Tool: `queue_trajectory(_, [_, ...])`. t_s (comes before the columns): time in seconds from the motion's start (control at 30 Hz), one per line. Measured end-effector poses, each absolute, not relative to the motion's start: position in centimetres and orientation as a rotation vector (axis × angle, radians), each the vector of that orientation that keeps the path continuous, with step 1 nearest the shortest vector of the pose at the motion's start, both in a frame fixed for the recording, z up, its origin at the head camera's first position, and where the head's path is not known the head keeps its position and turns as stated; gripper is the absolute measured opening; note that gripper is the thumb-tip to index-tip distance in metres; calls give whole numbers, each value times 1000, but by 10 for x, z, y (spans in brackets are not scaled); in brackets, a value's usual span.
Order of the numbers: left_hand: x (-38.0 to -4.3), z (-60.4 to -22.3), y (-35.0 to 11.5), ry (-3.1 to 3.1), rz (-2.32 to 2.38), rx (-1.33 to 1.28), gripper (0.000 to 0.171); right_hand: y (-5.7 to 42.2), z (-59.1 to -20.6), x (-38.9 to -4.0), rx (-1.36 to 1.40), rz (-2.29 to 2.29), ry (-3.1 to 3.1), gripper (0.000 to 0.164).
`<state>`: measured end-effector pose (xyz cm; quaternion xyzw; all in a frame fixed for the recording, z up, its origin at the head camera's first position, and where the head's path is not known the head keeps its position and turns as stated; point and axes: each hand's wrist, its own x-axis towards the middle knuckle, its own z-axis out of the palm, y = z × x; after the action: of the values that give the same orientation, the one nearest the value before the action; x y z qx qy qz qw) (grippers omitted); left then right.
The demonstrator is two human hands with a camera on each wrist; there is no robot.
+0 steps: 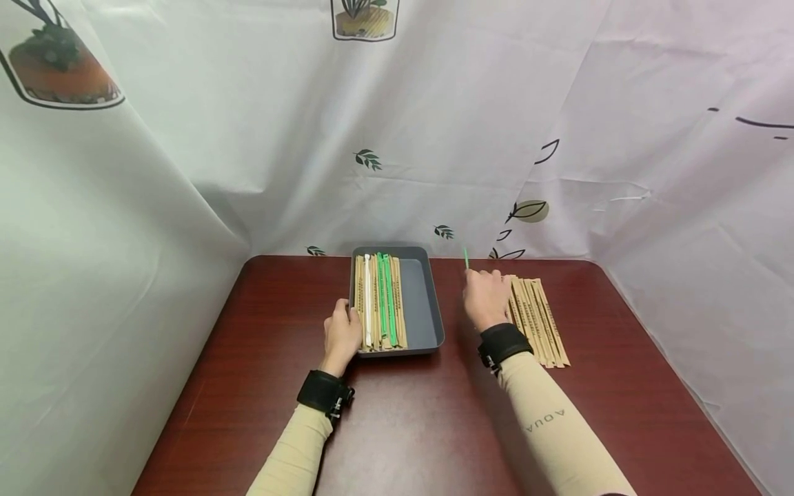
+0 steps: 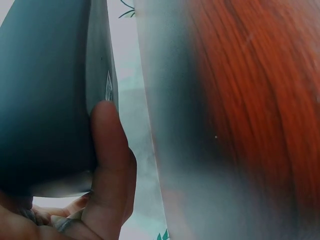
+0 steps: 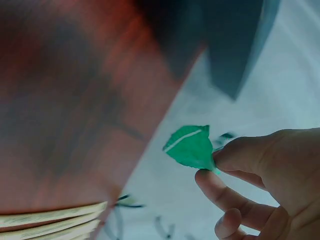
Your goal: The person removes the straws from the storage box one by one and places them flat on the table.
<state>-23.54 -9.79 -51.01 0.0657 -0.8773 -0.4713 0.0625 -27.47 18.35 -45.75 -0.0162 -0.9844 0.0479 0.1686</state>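
A grey rectangular tray [image 1: 422,296] sits toward the back of the table. Inside it lies a row of slim paper-wrapped straws, mostly tan [image 1: 400,303], with a white one [image 1: 368,296] and a pair of green ones [image 1: 389,300]. My left hand [image 1: 342,334] grips the tray's near left side; a finger [image 2: 107,135] lies along the tray's outer wall in the left wrist view. To the right of the tray, my right hand [image 1: 486,297] pinches a green wrapped straw [image 3: 192,147] between thumb and fingertip. Its flattened wrapper end shows in the right wrist view.
More tan wrapped straws [image 1: 540,324] lie side by side on the table, just right of my right hand. The reddish-brown wooden table [image 1: 409,427] ends at the back against a white patterned cloth [image 1: 279,138], which also hangs along both sides.
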Motion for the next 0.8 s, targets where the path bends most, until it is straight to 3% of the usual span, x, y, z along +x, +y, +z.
queue_trajectory(0.43, [-236, -512, -97, -2647, -1408, 209, 36, 238, -493, -263, -179, 138, -2911, 24])
queue_trajectory(0.8, [-235, -511, -96, -2630, -1447, 171, 37, 258, -509, -255, -227, 117, -2975, 22])
